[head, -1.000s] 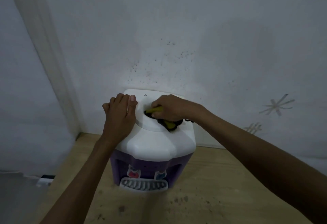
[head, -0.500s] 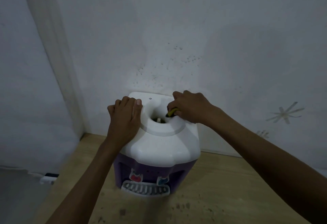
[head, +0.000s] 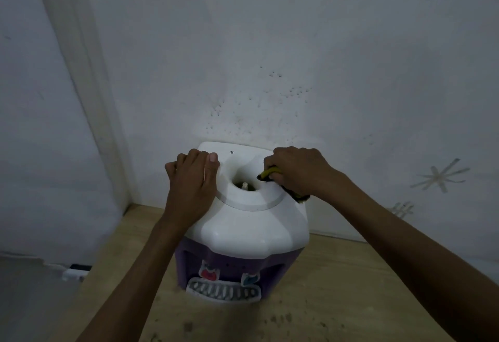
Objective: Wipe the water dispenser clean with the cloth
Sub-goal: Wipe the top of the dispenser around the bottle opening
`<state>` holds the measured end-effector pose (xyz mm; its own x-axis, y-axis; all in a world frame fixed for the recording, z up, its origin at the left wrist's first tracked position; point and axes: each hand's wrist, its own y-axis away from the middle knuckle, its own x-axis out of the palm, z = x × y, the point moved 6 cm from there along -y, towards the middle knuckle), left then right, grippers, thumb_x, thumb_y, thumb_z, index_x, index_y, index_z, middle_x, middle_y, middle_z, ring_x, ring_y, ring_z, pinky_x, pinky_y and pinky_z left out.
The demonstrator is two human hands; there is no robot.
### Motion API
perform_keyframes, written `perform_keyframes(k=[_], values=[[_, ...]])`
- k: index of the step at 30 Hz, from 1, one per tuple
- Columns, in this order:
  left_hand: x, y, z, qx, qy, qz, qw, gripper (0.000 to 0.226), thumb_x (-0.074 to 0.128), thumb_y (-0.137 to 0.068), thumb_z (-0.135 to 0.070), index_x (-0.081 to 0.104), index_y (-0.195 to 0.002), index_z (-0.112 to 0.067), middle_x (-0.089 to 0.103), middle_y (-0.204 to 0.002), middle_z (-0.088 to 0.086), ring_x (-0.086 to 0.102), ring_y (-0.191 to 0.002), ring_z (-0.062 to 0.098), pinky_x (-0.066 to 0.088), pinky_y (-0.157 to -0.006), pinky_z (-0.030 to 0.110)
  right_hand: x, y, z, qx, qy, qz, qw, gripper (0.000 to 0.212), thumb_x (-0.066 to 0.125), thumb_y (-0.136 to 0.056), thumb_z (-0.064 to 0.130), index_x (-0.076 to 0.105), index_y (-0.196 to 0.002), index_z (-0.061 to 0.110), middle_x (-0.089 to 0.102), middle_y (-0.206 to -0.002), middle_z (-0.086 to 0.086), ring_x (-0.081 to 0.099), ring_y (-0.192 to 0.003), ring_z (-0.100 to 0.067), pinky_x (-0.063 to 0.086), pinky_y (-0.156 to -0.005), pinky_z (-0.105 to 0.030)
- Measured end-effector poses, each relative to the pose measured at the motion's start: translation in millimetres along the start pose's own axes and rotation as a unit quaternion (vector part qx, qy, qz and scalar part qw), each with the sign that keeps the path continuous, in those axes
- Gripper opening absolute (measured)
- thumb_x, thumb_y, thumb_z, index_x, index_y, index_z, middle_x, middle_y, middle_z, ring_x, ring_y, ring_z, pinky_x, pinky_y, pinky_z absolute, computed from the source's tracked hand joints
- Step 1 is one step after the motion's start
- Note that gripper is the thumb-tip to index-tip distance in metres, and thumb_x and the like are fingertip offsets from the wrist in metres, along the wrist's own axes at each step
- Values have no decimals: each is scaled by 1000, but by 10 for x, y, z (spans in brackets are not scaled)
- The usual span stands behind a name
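A small water dispenser [head: 251, 229] with a white top and purple body stands on a wooden surface against the wall. Its top has a round open well with a white spike inside. My left hand [head: 193, 183] presses flat on the top's left side, fingers together, steadying it. My right hand [head: 295, 173] is closed on a yellow and dark cloth [head: 270, 173] on the right rim of the well; most of the cloth is hidden under the hand, with a dark corner sticking out at the wrist.
The wooden surface [head: 324, 301] carries dark specks in front of the dispenser. A white wall [head: 270, 58] with small spots rises right behind. A white pillar [head: 89, 85] forms the corner at left. A small white object [head: 75, 271] lies at the surface's left edge.
My right hand has carried the cloth from the well's front over to its right rim. My left hand has stayed on the top's left side. The view has shifted slightly.
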<state>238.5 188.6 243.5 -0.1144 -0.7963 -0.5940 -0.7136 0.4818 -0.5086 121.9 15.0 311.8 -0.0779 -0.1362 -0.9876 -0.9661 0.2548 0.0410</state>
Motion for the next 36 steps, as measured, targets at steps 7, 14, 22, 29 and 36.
perform_keyframes(k=[7, 14, 22, 29, 36], values=[[22, -15, 17, -9, 14, 1, 1000, 54, 17, -104, -48, 63, -97, -20, 56, -98, -4, 45, -96, 14, 17, -91, 27, -98, -90, 138, 87, -206, -30, 974, 17, 59, -97, 45, 70, -90, 33, 67, -87, 6, 63, -81, -19, 45, -64, -31], [10, -12, 6, -12, 13, -3, 1000, 57, 16, -104, -48, 64, -97, -18, 58, -100, -2, 47, -97, 16, 16, -92, 27, 134, -256, 479, 41, -168, 30, 985, 29, 61, -95, 51, 74, -94, 26, 66, -85, 4, 63, -82, -21, 40, -64, -31], [3, -5, 17, -17, 20, -3, 1000, 50, 21, -106, -42, 63, -96, -19, 55, -98, -4, 43, -96, 13, 15, -90, 25, -167, -304, 284, -2, -169, 25, 985, 18, 61, -96, 45, 72, -90, 32, 70, -89, 6, 64, -84, -18, 51, -68, -35], [-20, -10, 75, -40, 80, -17, 996, 50, 17, -107, -42, 63, -101, -24, 60, -102, -7, 50, -100, 13, 19, -92, 26, -5, -134, 447, 42, -46, 8, 998, 28, 56, -97, 48, 71, -106, 26, 62, -95, 0, 64, -93, -28, 39, -71, -33], [-186, 73, 6, -52, 209, -82, 973, 84, -2, -100, -69, 66, -105, -19, 65, -111, -13, 58, -108, 6, 20, -108, 23, 80, 124, 1326, 40, -101, -185, 977, 10, 66, -95, 23, 73, -97, 17, 57, -103, -5, 62, -76, -26, 30, -52, -32]])
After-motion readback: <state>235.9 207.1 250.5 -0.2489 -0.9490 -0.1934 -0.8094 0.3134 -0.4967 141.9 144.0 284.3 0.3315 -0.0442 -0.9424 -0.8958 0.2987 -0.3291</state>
